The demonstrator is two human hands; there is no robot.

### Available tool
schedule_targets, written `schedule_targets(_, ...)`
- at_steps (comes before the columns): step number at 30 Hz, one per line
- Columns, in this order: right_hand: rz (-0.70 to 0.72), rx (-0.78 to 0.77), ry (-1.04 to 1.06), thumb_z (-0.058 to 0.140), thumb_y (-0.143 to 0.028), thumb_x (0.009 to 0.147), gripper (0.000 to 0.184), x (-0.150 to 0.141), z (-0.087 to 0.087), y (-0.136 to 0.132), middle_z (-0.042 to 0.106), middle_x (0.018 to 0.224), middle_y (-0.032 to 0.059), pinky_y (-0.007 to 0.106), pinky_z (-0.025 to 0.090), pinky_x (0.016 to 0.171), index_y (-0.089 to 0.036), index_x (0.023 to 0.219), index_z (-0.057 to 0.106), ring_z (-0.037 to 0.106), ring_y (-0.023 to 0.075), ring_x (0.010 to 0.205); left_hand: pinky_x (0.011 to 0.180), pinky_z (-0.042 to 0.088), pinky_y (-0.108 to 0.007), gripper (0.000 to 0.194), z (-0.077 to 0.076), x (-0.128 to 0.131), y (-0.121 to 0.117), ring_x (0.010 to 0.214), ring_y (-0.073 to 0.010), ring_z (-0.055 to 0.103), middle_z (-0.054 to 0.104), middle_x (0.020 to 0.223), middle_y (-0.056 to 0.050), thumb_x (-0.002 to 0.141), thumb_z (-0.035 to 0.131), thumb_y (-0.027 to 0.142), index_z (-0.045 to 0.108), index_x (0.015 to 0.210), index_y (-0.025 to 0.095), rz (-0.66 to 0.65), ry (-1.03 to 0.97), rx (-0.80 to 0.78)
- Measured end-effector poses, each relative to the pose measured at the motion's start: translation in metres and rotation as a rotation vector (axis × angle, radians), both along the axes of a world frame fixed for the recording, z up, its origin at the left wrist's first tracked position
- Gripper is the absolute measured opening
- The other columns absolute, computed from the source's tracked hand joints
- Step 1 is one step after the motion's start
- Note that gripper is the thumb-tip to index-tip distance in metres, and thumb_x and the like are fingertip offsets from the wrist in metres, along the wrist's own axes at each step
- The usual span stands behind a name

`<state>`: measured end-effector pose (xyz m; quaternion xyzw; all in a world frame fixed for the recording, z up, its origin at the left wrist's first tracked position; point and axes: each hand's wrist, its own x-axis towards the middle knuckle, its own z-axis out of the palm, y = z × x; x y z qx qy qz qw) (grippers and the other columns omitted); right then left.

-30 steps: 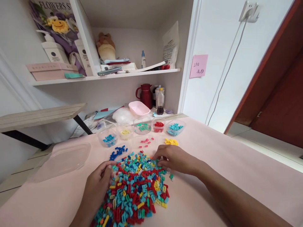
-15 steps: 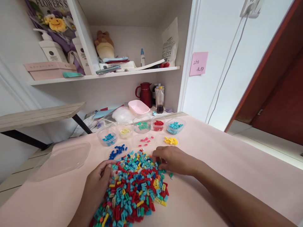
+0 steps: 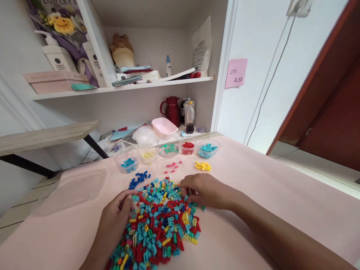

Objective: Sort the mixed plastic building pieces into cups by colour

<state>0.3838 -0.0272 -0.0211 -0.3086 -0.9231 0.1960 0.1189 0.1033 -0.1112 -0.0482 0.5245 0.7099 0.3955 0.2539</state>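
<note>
A big pile of small toy building bricks (image 3: pixel 160 221), mixed in red, light blue, yellow, green and other colours, lies in front of me. My left hand (image 3: pixel 119 210) rests at the pile's left edge, its fingers curled in and the index finger reaching to the bricks. Whatever lies inside those fingers is hidden. At the upper right edge of the pile is my right hand (image 3: pixel 201 189), fingers bent downward, with a gap between thumb and fingers; no brick shows in it. Just beyond the pile, dark blue bricks (image 3: pixel 140 179) sit on a clear lid-like tray.
Clear containers hold blue (image 3: pixel 128 164), pale yellow (image 3: pixel 147 155), green (image 3: pixel 169 148), red (image 3: pixel 188 146) and light blue bricks (image 3: pixel 208 148). Pink (image 3: pixel 173 165) and yellow bricks (image 3: pixel 203 166) lie on shallow trays. A clear lid (image 3: pixel 75 191) is at left; a pink basin (image 3: pixel 164 127) stands behind.
The camera view has shifted slightly. Both hands stay at about the same places on the pile, with only slight finger movement at the right hand.
</note>
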Motion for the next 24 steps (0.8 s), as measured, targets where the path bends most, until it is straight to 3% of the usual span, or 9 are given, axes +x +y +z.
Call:
schedule_targets(9, -0.082, 0.019, 0.181, 0.065, -0.021, 0.074, 0.01, 0.005, 0.008, 0.005, 0.061, 0.082, -0.0011, 0.022, 0.038, 0.059, -0.022, 0.084, 0.063, 0.053, 0.0109, 0.068, 0.055, 0.042, -0.025, 0.042, -0.001, -0.003, 0.0, 0.055, -0.0158, 0.055, 0.06, 0.061, 0.005, 0.079, 0.048, 0.05, 0.064, 0.105, 0.023, 0.008, 0.001, 0.012)
schedule_targets(14, -0.466, 0.02, 0.595, 0.053, -0.031, 0.083, 0.015, 0.03, 0.01, 0.04, 0.061, 0.074, -0.0003, 0.025, 0.044, 0.058, -0.022, 0.092, 0.061, 0.058, 0.0127, 0.061, 0.056, 0.042, -0.026, 0.042, -0.004, -0.004, 0.001, 0.055, -0.0162, 0.054, 0.059, 0.06, 0.005, 0.078, 0.048, 0.052, 0.064, 0.102, 0.023, 0.003, -0.002, 0.002)
schedule_targets(18, -0.73, 0.008, 0.767, 0.059, -0.035, 0.077, 0.04, 0.064, -0.001, 0.071, 0.06, 0.108, 0.0058, 0.03, 0.049, 0.064, -0.025, 0.116, 0.055, 0.062, 0.0163, 0.076, 0.054, 0.04, -0.026, 0.039, -0.002, -0.002, 0.001, 0.053, -0.0155, 0.052, 0.057, 0.061, 0.005, 0.077, 0.048, 0.05, 0.064, 0.1, 0.023, -0.007, -0.015, 0.004)
schedule_targets(21, -0.831, -0.066, 0.887, 0.059, -0.038, 0.076, 0.043, 0.077, -0.004, 0.077, 0.057, 0.112, 0.0083, 0.031, 0.05, 0.062, -0.023, 0.116, 0.055, 0.064, 0.0179, 0.078, 0.051, 0.039, -0.025, 0.039, 0.0, -0.001, 0.001, 0.051, -0.0154, 0.051, 0.056, 0.059, 0.004, 0.075, 0.049, 0.05, 0.065, 0.098, 0.022, 0.013, -0.053, 0.007)
schedule_targets(24, -0.808, -0.124, 1.054, 0.058, -0.04, 0.077, 0.038, 0.073, 0.003, 0.068, 0.058, 0.103, 0.0068, 0.029, 0.049, 0.06, -0.021, 0.11, 0.059, 0.064, 0.0169, 0.075, 0.052, 0.04, -0.025, 0.04, -0.002, -0.003, 0.002, 0.053, -0.0156, 0.052, 0.058, 0.06, 0.004, 0.075, 0.05, 0.051, 0.065, 0.1, 0.023, 0.001, -0.049, 0.01)
